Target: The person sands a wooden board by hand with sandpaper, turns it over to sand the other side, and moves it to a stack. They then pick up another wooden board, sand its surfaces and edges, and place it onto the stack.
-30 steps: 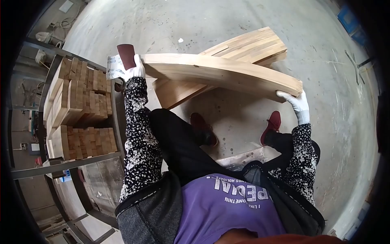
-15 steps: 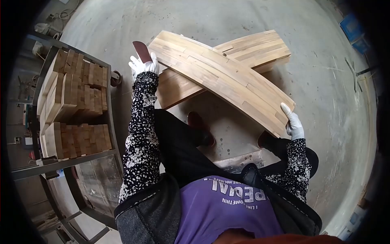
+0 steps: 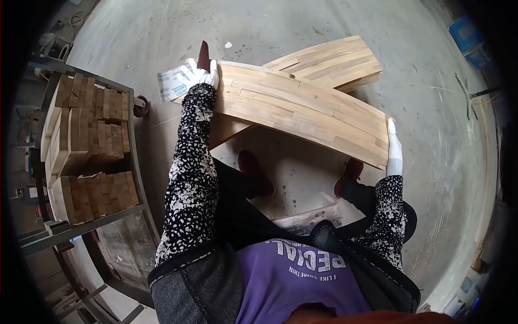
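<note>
A long curved wooden panel [image 3: 302, 110] made of glued strips is held flat across my front. My left hand [image 3: 198, 74], in a white glove, grips its left end and also pinches a folded sheet of sandpaper [image 3: 174, 83]. My right hand [image 3: 393, 146], gloved too, presses against the panel's right end. The panel crosses over a second curved wooden panel [image 3: 329, 60] lying on the concrete floor below it.
A metal rack cart [image 3: 135, 178] at the left holds stacks of short wooden blocks [image 3: 89, 127]. My feet in dark red shoes [image 3: 256, 173] stand on the concrete floor [image 3: 302, 21]. A blue object [image 3: 465, 32] lies at the far right.
The panel has been turned from on edge to lying flat, face up, and swung closer to level. My left hand moved up and right; the sandpaper's printed back now shows.
</note>
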{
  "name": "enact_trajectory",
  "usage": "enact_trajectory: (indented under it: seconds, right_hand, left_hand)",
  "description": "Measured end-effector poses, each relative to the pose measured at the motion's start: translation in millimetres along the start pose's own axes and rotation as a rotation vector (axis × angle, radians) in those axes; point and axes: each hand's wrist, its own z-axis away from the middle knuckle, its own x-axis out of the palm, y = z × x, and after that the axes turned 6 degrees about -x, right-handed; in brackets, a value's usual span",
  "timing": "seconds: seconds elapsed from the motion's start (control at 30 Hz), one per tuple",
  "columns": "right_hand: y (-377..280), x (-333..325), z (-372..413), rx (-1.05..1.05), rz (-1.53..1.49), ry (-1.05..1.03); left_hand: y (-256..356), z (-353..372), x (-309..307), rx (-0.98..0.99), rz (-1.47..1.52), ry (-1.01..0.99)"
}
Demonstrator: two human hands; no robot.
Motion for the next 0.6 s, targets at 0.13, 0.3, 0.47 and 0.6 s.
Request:
enact_trajectory:
  seconds: [0.13, 0.3, 0.47, 0.6]
  right_hand:
    - [4.1, -1.1, 0.2, -0.013, 0.011, 0.01]
    - [4.2, 3.9, 5.2, 0.075, -0.077, 0.019]
    - [-2.0, 9.7, 11.7, 0.069, -0.072, 0.021]
    - [8.8, 2.2, -0.4, 0.041, -0.063, 0.011]
  left_hand:
    - [2.7, -12.0, 38.2, 0.099, 0.068, -0.004]
    - [-10.8, -28.1, 59.9, 0.233, 0.156, 0.014]
    - [98.7, 136.3, -1.0, 0.714, 0.262, -0.014]
    - [95.5, 150.8, -5.8, 0.802, 0.249, -0.092]
